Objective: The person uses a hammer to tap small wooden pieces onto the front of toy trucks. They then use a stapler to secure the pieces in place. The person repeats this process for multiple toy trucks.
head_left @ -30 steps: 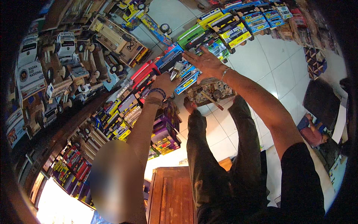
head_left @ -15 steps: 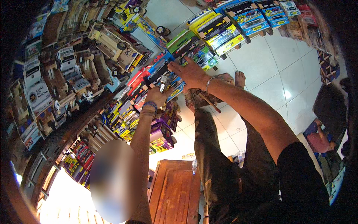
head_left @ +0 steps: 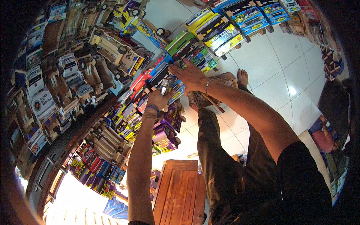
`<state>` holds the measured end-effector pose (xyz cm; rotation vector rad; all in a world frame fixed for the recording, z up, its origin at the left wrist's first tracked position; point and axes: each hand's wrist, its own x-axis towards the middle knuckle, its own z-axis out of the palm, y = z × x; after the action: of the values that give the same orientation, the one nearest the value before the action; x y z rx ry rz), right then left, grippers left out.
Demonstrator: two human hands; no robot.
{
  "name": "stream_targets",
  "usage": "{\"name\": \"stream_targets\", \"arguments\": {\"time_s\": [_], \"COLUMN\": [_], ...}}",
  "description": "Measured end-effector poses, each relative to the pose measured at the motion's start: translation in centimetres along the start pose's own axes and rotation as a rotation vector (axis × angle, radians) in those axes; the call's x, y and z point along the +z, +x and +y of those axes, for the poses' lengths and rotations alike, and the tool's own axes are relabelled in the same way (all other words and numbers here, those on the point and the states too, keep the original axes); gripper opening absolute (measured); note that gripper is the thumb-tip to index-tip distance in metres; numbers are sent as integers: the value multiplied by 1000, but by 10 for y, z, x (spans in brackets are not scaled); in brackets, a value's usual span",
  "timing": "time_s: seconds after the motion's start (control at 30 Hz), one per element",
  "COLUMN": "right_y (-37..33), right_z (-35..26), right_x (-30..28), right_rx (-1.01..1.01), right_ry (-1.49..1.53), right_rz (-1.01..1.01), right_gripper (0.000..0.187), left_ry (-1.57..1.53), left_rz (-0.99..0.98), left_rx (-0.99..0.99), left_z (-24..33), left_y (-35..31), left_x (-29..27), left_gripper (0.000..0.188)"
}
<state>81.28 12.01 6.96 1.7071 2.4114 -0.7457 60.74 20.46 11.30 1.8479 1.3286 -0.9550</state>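
Observation:
My left hand point(head_left: 158, 100) is closed around a silver metal tool point(head_left: 164, 87), whose exact kind is partly hidden by the fingers. The tool's shiny end rests over a blue toy bus point(head_left: 160, 73) with dark windows, standing in a row of toy vehicles. My right hand point(head_left: 193, 78) lies across the same bus with fingers stretched and spread, the thumb lower down near its side. Just beyond the right fingers stands a green toy bus point(head_left: 183, 45). Red and black toy buses point(head_left: 139, 88) sit on the left hand's other side.
Yellow point(head_left: 219, 32) and light-blue toy buses point(head_left: 249, 18) continue the row at the top. Wooden toy trucks point(head_left: 67, 78) crowd the left. Near my foot is a low wooden block point(head_left: 202, 98) with a stick point(head_left: 214, 103). A wooden panel point(head_left: 178, 191) stands below; a person point(head_left: 324, 138) is at far right.
The view has shifted slightly. My left hand and the silver tool stay over the blue bus, with only a small move; my right hand remains spread on it.

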Motion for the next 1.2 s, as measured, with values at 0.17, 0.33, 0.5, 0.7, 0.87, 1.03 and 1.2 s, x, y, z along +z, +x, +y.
{"name": "stream_targets", "arguments": {"time_s": [0.17, 0.33, 0.5, 0.7, 0.87, 1.03, 1.2], "right_y": [-1, -1, -2, -2, -1, -1, -1], "right_z": [-1, -1, -2, -2, -1, -2, -2], "right_x": [0, 1, 1, 0, -1, -1, 3], "right_rx": [3, 13, 7, 22, -3, 7, 1], "right_ry": [22, 36, 4, 31, 3, -6, -28], "right_rz": [20, -19, 43, -9, 31, -29, 0], "right_gripper": [139, 138, 137, 137, 137, 136, 136], "left_ry": [4, -41, -52, 30, -18, -22, -93], "left_rz": [27, -38, 42, 53, 31, 14, 107], "left_rx": [22, 41, 101, 98, 74, 28, -36], "left_z": [2, -1, -4, 1, 7, 14, 22], "left_y": [-3, 3, 5, 6, 7, 5, -1], "left_x": [-2, -2, 0, -4, -9, -10, 1], "left_gripper": [92, 89, 85, 87, 91, 91, 88]}}
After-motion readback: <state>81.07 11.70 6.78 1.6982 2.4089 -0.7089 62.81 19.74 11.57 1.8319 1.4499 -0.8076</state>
